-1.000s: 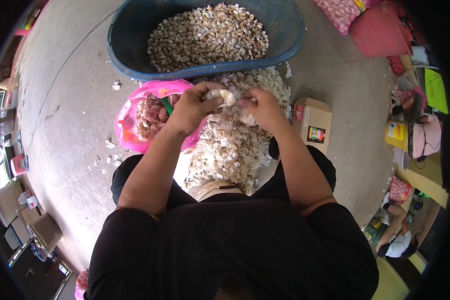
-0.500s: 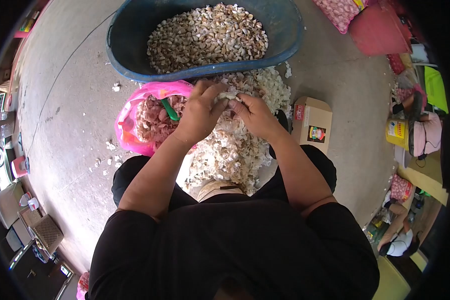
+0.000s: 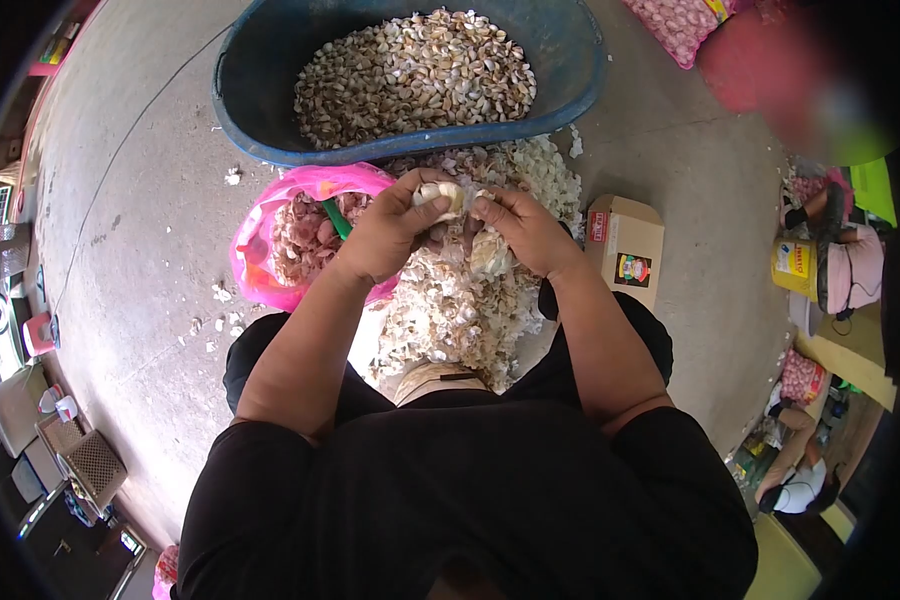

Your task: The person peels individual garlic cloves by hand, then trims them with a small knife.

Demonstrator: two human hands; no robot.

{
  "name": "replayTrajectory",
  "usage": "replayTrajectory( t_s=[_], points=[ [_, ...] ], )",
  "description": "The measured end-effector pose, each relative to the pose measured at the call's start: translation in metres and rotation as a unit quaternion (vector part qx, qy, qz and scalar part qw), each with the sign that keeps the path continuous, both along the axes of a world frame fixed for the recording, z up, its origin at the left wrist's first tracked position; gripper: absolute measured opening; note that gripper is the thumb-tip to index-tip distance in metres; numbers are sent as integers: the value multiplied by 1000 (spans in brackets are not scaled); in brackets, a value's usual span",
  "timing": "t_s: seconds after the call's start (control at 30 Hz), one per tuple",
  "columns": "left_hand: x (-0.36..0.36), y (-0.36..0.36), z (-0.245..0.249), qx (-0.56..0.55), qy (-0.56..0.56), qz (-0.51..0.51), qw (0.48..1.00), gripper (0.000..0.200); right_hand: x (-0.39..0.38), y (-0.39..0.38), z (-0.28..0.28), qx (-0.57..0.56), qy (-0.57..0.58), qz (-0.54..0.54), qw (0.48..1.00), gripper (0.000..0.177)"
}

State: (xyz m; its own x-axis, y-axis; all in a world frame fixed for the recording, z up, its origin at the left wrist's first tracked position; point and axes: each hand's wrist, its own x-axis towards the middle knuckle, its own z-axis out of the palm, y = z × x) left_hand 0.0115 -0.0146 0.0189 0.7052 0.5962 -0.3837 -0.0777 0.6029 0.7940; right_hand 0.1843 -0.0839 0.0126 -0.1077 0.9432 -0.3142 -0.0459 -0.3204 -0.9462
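Note:
My left hand [image 3: 382,235] is closed on a pale piece of garlic bulb [image 3: 439,197], the thumb pressed over its front. Close beside it, my right hand [image 3: 532,236] grips another portion of the bulb [image 3: 491,252], with papery skin around its fingers. Both hands are above a heap of garlic skins [image 3: 445,315] between my legs. Left of my left hand stands an open pink plastic bag [image 3: 245,240] with reddish garlic bulbs [image 3: 302,238] and something green [image 3: 337,220] in it. Beyond the hands, a blue tub [image 3: 360,148] holds many loose garlic cloves [image 3: 420,80].
A cardboard box [image 3: 646,225] lies on the concrete floor at right. Far right are a yellow bucket [image 3: 794,262] and seated people [image 3: 855,270]. A net sack of garlic [image 3: 670,30] is at top right. Crates [image 3: 92,465] stand at lower left.
The hands have drawn slightly apart, and the garlic between them now shows as two portions, one in each hand. A blurred patch covers the red container at top right.

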Motion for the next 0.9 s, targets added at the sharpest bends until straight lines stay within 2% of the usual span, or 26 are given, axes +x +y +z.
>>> replayTrajectory(
  t_s=[0.07,0.17,0.27,0.3,0.37,0.47,0.5,0.57,0.67,0.77,0.9],
  points=[
    [-4,2,0,-65,-22,25,997,21,3,1,5,-8,-15,3,1000,28],
    [-6,4,3,-53,-27,-3,998,22,2,1,2,-23,-1,14,1000,27],
    [-2,0,0,-14,-58,-51,997,23,-5,1,-10,23,-48,7,999,26],
    [-4,0,0,1,-19,-44,999,26,-3,1,-11,11,-81,26,996,25],
    [-4,0,-9,-9,-15,-33,999,26,2,3,-12,-13,-146,64,987,23],
    [-5,0,-6,-29,3,-19,999,24,5,4,2,-51,-167,139,975,20],
    [-5,0,-4,-36,11,-15,999,22,3,1,7,-27,-269,106,957,19],
    [-7,2,-5,-28,35,-21,999,24,-1,-8,16,23,-461,35,887,19],
    [-6,1,-7,-1,64,-75,995,23,-3,-2,14,100,-288,10,952,22],
    [-8,4,-5,45,94,-138,985,23,-3,1,6,7,-280,96,955,25],
    [-12,4,-7,69,132,-182,972,24,-5,6,-4,11,-262,145,954,25]
  ],
)
